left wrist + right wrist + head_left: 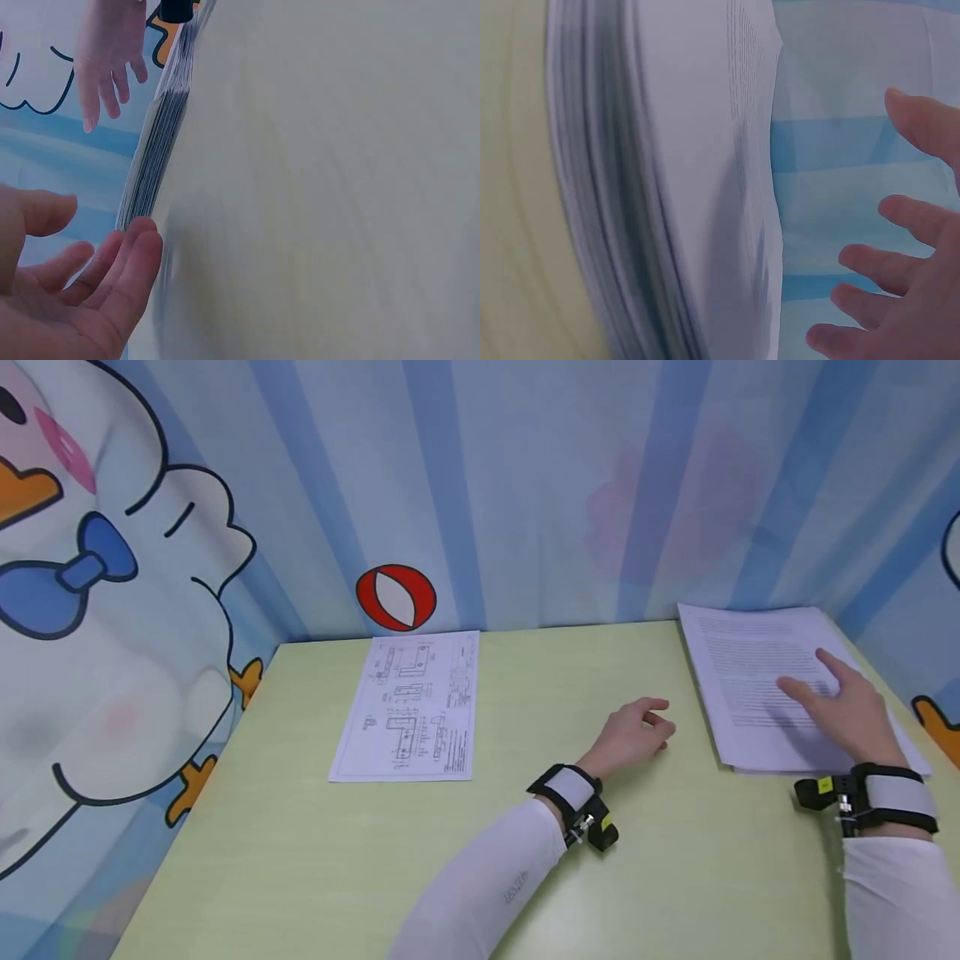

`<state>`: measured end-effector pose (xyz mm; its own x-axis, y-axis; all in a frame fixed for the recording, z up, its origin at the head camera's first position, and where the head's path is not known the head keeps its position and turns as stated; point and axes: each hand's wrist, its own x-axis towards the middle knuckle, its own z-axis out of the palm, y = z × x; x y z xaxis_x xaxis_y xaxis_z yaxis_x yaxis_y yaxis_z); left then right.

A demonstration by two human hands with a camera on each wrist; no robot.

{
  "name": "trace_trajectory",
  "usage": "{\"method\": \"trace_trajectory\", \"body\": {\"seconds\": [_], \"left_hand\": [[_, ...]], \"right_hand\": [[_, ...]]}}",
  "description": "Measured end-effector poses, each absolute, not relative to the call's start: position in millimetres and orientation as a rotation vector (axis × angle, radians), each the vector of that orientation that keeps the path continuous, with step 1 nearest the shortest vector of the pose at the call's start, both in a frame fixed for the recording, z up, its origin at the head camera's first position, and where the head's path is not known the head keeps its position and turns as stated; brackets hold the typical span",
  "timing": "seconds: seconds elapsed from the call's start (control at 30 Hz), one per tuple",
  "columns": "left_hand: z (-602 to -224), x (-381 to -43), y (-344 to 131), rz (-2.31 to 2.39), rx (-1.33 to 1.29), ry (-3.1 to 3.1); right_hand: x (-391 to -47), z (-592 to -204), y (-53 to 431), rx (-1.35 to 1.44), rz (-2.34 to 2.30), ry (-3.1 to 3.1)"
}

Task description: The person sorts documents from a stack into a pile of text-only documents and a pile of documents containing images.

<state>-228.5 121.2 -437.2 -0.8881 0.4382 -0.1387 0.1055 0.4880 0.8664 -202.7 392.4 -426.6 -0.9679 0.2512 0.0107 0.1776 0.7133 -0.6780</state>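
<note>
A thick stack of printed paper (750, 668) lies at the back right of the table, its top sheet covered in lines of text. My right hand (851, 710) hovers over the stack's right part with fingers spread, holding nothing. In the right wrist view, a gap shows between its fingers (885, 266) and the top sheet. To the left of the stack, my left hand (633, 735) is over the table, fingers loosely bent and nothing in them. The left wrist view shows the stack's layered edge (161, 142) beyond the left fingertips (146, 247).
A single sheet with technical drawings (420, 718) lies on the pale yellow-green table (300, 877), left of centre against the back edge. Behind the table hangs a blue striped curtain (540, 485) printed with a red ball and a white cartoon bird (150, 635).
</note>
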Motion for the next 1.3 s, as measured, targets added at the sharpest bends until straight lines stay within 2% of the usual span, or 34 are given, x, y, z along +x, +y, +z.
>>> {"method": "trace_trajectory", "body": {"seconds": [0.13, 0.3, 0.63, 1.3], "left_hand": [[-440, -221, 142, 1.270, 0.470, 2.408], [-442, -214, 165, 1.276, 0.359, 2.436], [-447, -208, 194, 1.582, 0.157, 2.246], [-454, -221, 181, 1.783, 0.032, 2.034]], "right_hand": [[-207, -431, 401, -0.397, 1.087, -2.850], [-212, -437, 409, -0.455, 1.073, -2.926], [-208, -442, 410, -0.650, 1.103, -2.889], [-214, -433, 384, -0.668, 1.211, -2.740]]}}
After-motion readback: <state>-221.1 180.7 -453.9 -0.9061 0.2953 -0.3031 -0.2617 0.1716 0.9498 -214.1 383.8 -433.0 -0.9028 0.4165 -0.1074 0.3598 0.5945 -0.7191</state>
